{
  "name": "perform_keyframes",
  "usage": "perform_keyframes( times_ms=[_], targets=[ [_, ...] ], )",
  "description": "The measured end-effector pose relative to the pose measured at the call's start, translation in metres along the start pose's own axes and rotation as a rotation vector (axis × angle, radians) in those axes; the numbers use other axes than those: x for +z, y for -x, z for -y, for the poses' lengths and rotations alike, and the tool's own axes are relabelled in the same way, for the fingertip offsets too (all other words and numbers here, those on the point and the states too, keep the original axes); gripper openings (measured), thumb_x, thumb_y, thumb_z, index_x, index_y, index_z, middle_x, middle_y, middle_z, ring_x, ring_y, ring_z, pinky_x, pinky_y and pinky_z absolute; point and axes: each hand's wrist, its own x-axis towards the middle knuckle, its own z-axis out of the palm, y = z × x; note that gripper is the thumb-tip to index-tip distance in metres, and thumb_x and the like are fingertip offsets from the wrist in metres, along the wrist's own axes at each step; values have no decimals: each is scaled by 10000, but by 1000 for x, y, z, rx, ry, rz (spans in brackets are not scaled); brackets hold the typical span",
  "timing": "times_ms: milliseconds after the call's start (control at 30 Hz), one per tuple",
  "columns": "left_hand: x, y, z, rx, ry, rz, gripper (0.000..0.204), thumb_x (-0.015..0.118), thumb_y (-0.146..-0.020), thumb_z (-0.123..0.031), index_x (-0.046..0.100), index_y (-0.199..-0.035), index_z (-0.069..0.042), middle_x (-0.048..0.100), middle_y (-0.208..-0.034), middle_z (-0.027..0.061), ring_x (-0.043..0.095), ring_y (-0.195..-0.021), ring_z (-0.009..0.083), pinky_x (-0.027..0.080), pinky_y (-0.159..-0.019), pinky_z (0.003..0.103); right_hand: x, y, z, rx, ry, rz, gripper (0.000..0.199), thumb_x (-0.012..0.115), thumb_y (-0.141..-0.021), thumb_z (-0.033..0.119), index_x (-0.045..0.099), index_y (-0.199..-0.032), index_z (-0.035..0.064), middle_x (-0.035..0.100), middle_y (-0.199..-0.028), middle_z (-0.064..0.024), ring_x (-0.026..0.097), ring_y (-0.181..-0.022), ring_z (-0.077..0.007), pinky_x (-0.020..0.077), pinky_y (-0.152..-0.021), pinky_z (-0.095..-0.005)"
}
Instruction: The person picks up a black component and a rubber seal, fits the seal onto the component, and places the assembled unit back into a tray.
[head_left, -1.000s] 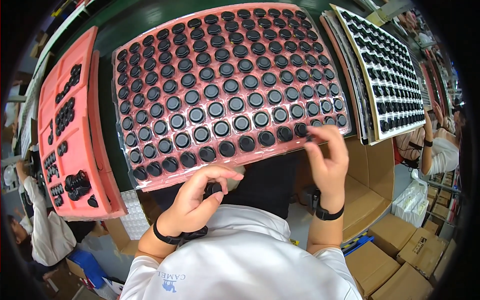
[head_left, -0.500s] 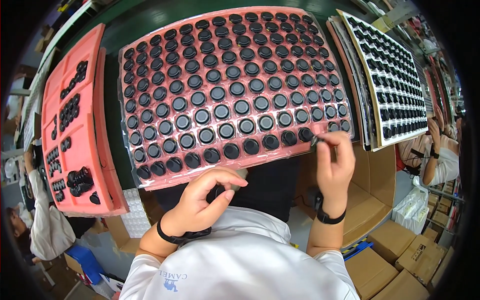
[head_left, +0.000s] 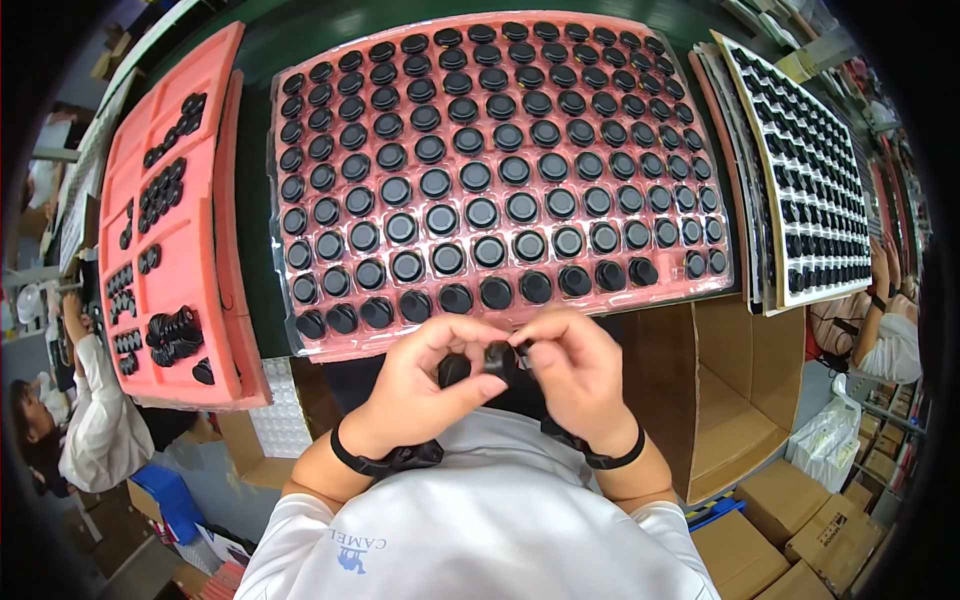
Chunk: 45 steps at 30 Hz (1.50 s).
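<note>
My left hand (head_left: 432, 378) is closed on a black round part (head_left: 497, 362), held between thumb and fingers in front of my chest. A second dark round shape (head_left: 455, 371) shows inside the curl of those fingers. My right hand (head_left: 578, 380) meets it from the right, its fingertips pinching a small dark piece (head_left: 524, 348) against or close beside the held part. Just beyond both hands lies a clear plastic tray (head_left: 590, 306) over pink backing, filled with rows of black round parts (head_left: 482, 213). Some in the nearest row look tilted or differently shaped.
At left stands a pink foam tray (head_left: 178, 262) with clusters of black pieces. A white tray (head_left: 815, 180) of black parts leans at the right, by stacked sheets. Cardboard boxes (head_left: 740, 400) and a white plastic bag (head_left: 828, 425) are lower right. Other people (head_left: 105, 440) work at both sides.
My right hand has come from the tray's near right edge to meet my left hand, bringing a small dark piece. The left hand has shifted slightly right. The view has turned a little.
</note>
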Motion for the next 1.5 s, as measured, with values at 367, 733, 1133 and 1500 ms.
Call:
perform_keyframes(
  times_ms=[367,733,1133,1500],
  targets=[
    [-7,-2,0,-135,252,26,320,647,-866,-113,525,-1142,-6,606,-1037,58,514,-802,80,444,-715,231,5,-1,-17,289,-776,-77,375,521,-944,354,552,-978,-18,541,-733,-61,480,-659,-117,400,-597,-251],
    [1,3,6,160,-174,-54,336,677,-833,-72,525,-1123,3,595,-1087,74,509,-796,95,440,-753,242,6,-12,-9,-317,225,65,256,539,-931,246,567,-949,-8,534,-790,-43,439,-656,-117,356,-584,-259],
    [-1,4,2,174,-160,7,360,686,-816,-49,527,-1132,16,574,-1060,65,508,-765,97,431,-711,241,8,-3,-5,-111,-149,1,196,469,-936,189,548,-961,11,508,-762,-25,418,-670,-108,338,-602,-255],
    [-1,3,-1,203,-188,8,354,692,-814,-62,532,-1119,18,590,-1049,72,507,-737,98,430,-699,238,7,-7,-1,-145,-135,45,162,512,-908,147,539,-967,-2,494,-771,-31,411,-670,-110,335,-610,-250]
  ],
)
